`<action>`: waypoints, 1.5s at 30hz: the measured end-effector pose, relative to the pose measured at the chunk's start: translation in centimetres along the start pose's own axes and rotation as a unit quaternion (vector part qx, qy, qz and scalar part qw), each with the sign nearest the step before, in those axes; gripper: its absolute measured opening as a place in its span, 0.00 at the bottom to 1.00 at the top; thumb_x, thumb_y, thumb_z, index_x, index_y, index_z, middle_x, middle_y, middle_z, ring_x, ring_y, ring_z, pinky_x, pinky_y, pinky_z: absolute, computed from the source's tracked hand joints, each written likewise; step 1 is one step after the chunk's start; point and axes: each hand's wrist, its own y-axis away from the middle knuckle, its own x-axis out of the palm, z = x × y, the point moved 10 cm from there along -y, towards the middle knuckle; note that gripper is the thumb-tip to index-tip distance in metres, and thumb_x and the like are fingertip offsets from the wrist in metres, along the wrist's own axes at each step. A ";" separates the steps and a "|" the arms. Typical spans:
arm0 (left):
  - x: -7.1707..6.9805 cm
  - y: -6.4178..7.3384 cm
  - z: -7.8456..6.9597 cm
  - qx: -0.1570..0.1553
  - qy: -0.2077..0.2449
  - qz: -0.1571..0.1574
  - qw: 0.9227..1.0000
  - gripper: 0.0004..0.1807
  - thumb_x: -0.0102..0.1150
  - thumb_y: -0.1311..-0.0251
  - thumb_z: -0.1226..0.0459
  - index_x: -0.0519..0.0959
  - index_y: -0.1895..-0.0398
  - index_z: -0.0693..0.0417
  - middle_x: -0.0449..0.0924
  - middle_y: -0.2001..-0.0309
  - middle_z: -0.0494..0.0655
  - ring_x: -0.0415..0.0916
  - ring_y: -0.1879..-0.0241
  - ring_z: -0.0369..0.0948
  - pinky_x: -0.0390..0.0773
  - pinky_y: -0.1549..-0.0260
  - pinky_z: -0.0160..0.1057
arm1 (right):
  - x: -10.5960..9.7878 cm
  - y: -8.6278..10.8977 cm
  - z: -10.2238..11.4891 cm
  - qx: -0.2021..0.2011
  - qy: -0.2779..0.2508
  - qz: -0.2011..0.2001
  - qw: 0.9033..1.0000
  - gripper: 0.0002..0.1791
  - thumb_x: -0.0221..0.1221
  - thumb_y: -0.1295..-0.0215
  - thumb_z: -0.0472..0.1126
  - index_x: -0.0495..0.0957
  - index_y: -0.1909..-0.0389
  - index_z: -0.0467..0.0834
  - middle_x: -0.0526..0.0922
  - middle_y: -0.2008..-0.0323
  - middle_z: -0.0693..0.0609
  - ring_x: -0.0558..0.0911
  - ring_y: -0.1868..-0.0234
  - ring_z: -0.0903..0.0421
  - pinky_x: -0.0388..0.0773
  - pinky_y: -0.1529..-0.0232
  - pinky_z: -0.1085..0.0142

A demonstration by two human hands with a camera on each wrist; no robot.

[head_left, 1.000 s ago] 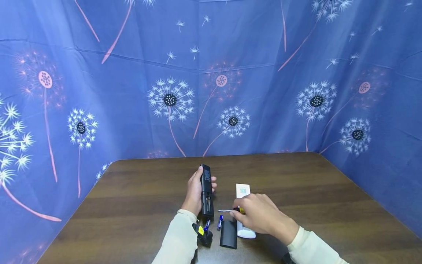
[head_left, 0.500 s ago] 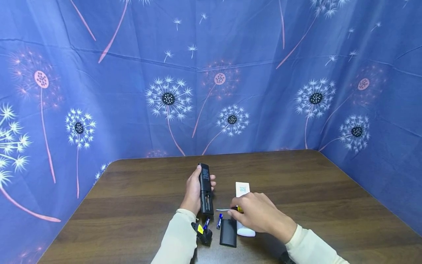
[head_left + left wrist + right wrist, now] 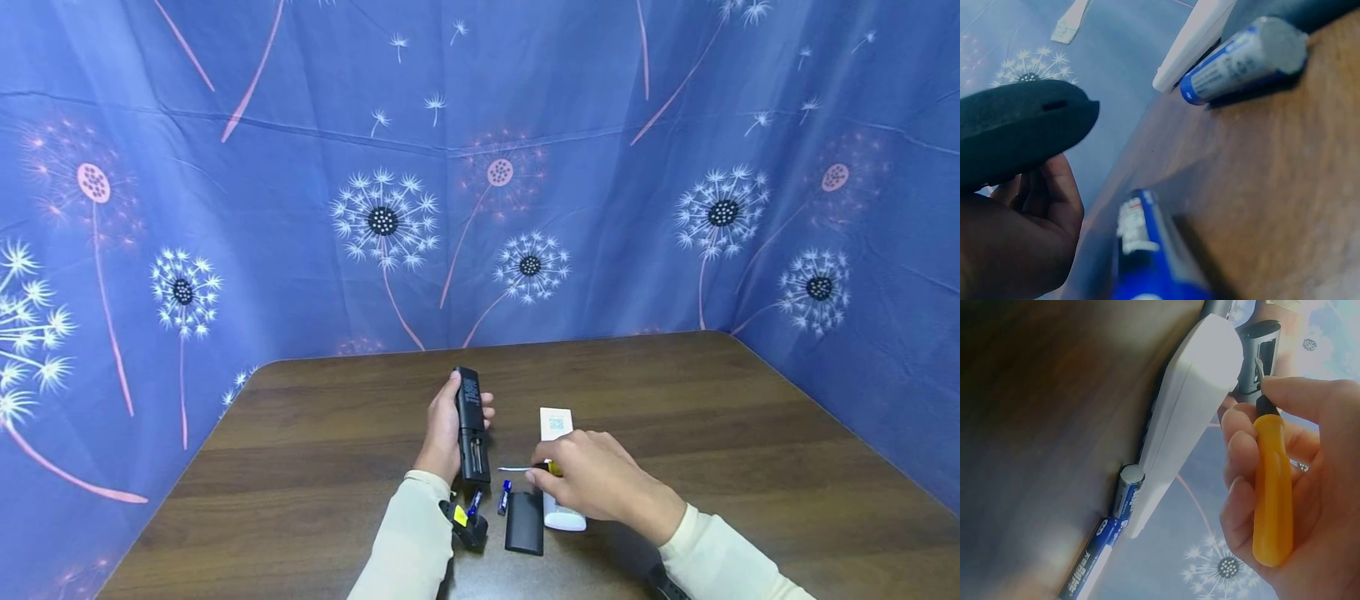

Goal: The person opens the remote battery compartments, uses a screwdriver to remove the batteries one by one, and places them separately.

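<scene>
My left hand [image 3: 441, 433] grips a black remote control [image 3: 470, 400], its back facing up and its battery compartment uncovered at the near end. In the right wrist view, my right hand [image 3: 1329, 437] curls round the yellow handle of a screwdriver [image 3: 1274, 494]. Its thin metal shaft points left, the tip close to the remote's near end in the head view. Two blue batteries lie below the remote, one battery [image 3: 504, 497] beside a black cover [image 3: 524, 523] and the other battery [image 3: 1154, 250] nearer the left wrist.
A white remote control [image 3: 556, 423] lies on the wooden table [image 3: 360, 417], partly hidden under my right hand. Two more batteries show beside it in the right wrist view, the nearer a blue battery [image 3: 1091, 559]. A blue dandelion-print curtain [image 3: 300, 208] hangs behind the table.
The head view has shifted slightly. Both hands keep their holds, with the screwdriver and black remote nearly unmoved relative to each other.
</scene>
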 end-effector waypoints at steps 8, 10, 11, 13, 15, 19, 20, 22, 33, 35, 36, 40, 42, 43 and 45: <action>-0.4 0.0 -0.6 0.005 -0.002 -0.010 1.000 0.33 0.40 0.23 0.45 0.61 0.28 0.60 0.84 0.65 0.50 0.81 0.74 0.39 0.81 0.72 0.36 | -0.5 -0.2 -0.3 0.011 0.003 -0.001 1.000 0.11 0.62 0.31 0.51 0.87 0.59 0.50 0.80 0.74 0.68 0.70 0.80 0.70 0.63 0.84 0.68; -0.4 0.0 -0.4 0.001 0.002 -0.010 1.000 0.33 0.41 0.23 0.45 0.61 0.28 0.60 0.84 0.65 0.50 0.81 0.75 0.39 0.80 0.72 0.36 | -0.7 -0.2 -0.5 0.017 0.010 -0.007 1.000 0.11 0.62 0.31 0.52 0.87 0.60 0.51 0.81 0.73 0.68 0.70 0.79 0.70 0.63 0.83 0.69; -0.3 0.0 -0.3 -0.001 0.004 -0.010 1.000 0.34 0.41 0.23 0.45 0.61 0.28 0.61 0.84 0.65 0.51 0.81 0.75 0.39 0.80 0.73 0.35 | -0.8 -0.1 -0.6 0.021 0.012 -0.010 1.000 0.11 0.62 0.31 0.52 0.87 0.60 0.51 0.80 0.73 0.68 0.70 0.78 0.69 0.64 0.83 0.69; -0.3 -0.1 -0.2 -0.005 0.007 -0.010 1.000 0.34 0.41 0.24 0.44 0.61 0.28 0.61 0.84 0.65 0.51 0.81 0.75 0.39 0.80 0.73 0.35 | -1.0 0.0 -0.9 0.028 0.016 -0.016 0.999 0.11 0.62 0.31 0.53 0.87 0.60 0.51 0.79 0.75 0.69 0.70 0.79 0.69 0.63 0.83 0.68; -0.2 -0.1 0.0 -0.010 0.010 -0.011 1.000 0.35 0.42 0.24 0.44 0.61 0.28 0.61 0.83 0.65 0.51 0.81 0.75 0.39 0.80 0.73 0.35 | -1.1 0.1 -1.1 0.032 0.019 -0.025 0.999 0.10 0.62 0.32 0.53 0.87 0.61 0.52 0.78 0.75 0.69 0.71 0.77 0.69 0.65 0.82 0.69; -0.2 -0.1 0.1 -0.012 0.010 -0.013 1.000 0.35 0.42 0.24 0.44 0.60 0.28 0.62 0.84 0.65 0.52 0.81 0.75 0.39 0.80 0.73 0.35 | -1.5 0.2 -1.3 0.031 0.024 -0.038 0.999 0.09 0.63 0.33 0.53 0.87 0.62 0.53 0.79 0.75 0.70 0.72 0.76 0.69 0.66 0.81 0.69; -0.3 0.0 0.1 -0.012 0.010 -0.014 1.000 0.35 0.42 0.24 0.44 0.60 0.28 0.62 0.84 0.65 0.51 0.81 0.75 0.39 0.80 0.73 0.35 | -1.6 0.3 -1.3 0.030 0.025 -0.040 0.998 0.09 0.63 0.33 0.52 0.87 0.62 0.53 0.78 0.75 0.70 0.72 0.76 0.69 0.66 0.80 0.69; -0.5 0.1 0.1 -0.013 0.012 -0.020 1.000 0.34 0.41 0.24 0.45 0.61 0.28 0.62 0.84 0.65 0.51 0.81 0.75 0.39 0.80 0.73 0.35 | -1.5 0.4 -1.4 0.029 0.022 -0.037 0.999 0.09 0.63 0.32 0.52 0.87 0.62 0.53 0.76 0.77 0.70 0.70 0.77 0.69 0.65 0.81 0.69; -0.4 0.0 0.1 -0.019 0.016 -0.013 1.000 0.36 0.41 0.24 0.44 0.56 0.25 0.59 0.84 0.63 0.53 0.82 0.73 0.40 0.81 0.73 0.35 | -2.6 1.1 -2.8 0.054 -0.006 -0.054 0.997 0.08 0.61 0.30 0.49 0.86 0.60 0.53 0.82 0.69 0.68 0.73 0.74 0.70 0.70 0.74 0.67; -0.5 0.0 0.1 -0.020 0.016 -0.014 1.000 0.36 0.41 0.24 0.44 0.56 0.25 0.60 0.84 0.63 0.53 0.82 0.73 0.40 0.81 0.72 0.35 | -2.6 1.2 -3.1 0.062 -0.010 -0.052 0.997 0.09 0.60 0.29 0.50 0.86 0.59 0.52 0.82 0.69 0.67 0.72 0.74 0.69 0.69 0.74 0.66; -0.5 0.1 0.1 -0.020 0.015 -0.014 1.000 0.36 0.40 0.24 0.44 0.55 0.25 0.60 0.83 0.63 0.53 0.82 0.73 0.40 0.81 0.72 0.35 | -2.7 1.2 -3.2 0.066 -0.011 -0.051 0.996 0.10 0.60 0.28 0.50 0.86 0.59 0.51 0.82 0.69 0.67 0.72 0.75 0.68 0.69 0.74 0.66; -0.6 0.3 0.2 -0.025 0.017 -0.015 0.999 0.35 0.40 0.23 0.45 0.55 0.25 0.59 0.83 0.63 0.52 0.81 0.74 0.39 0.81 0.71 0.35 | -2.7 1.6 -3.7 0.076 -0.012 -0.049 0.996 0.09 0.61 0.29 0.50 0.86 0.59 0.51 0.83 0.68 0.66 0.71 0.75 0.67 0.68 0.74 0.66; -0.6 0.2 0.3 -0.024 0.017 -0.014 0.999 0.35 0.40 0.23 0.45 0.55 0.25 0.60 0.83 0.63 0.53 0.81 0.74 0.40 0.81 0.72 0.36 | -2.8 1.9 -3.9 0.081 -0.012 -0.053 0.995 0.08 0.61 0.29 0.49 0.86 0.59 0.51 0.83 0.68 0.66 0.72 0.74 0.67 0.68 0.74 0.66; -0.5 0.2 0.3 -0.024 0.019 -0.014 0.999 0.35 0.40 0.24 0.45 0.55 0.25 0.60 0.83 0.63 0.53 0.81 0.74 0.40 0.81 0.72 0.36 | -2.8 2.0 -4.1 0.084 -0.013 -0.055 0.995 0.08 0.62 0.30 0.49 0.86 0.60 0.52 0.83 0.68 0.67 0.71 0.74 0.67 0.68 0.73 0.66; -0.4 0.1 0.4 -0.023 0.016 -0.015 0.999 0.35 0.41 0.24 0.45 0.57 0.26 0.61 0.83 0.63 0.54 0.82 0.74 0.40 0.81 0.72 0.36 | -2.9 2.3 -4.4 0.091 -0.015 -0.058 0.994 0.07 0.62 0.30 0.49 0.86 0.61 0.52 0.81 0.71 0.67 0.71 0.75 0.66 0.67 0.74 0.66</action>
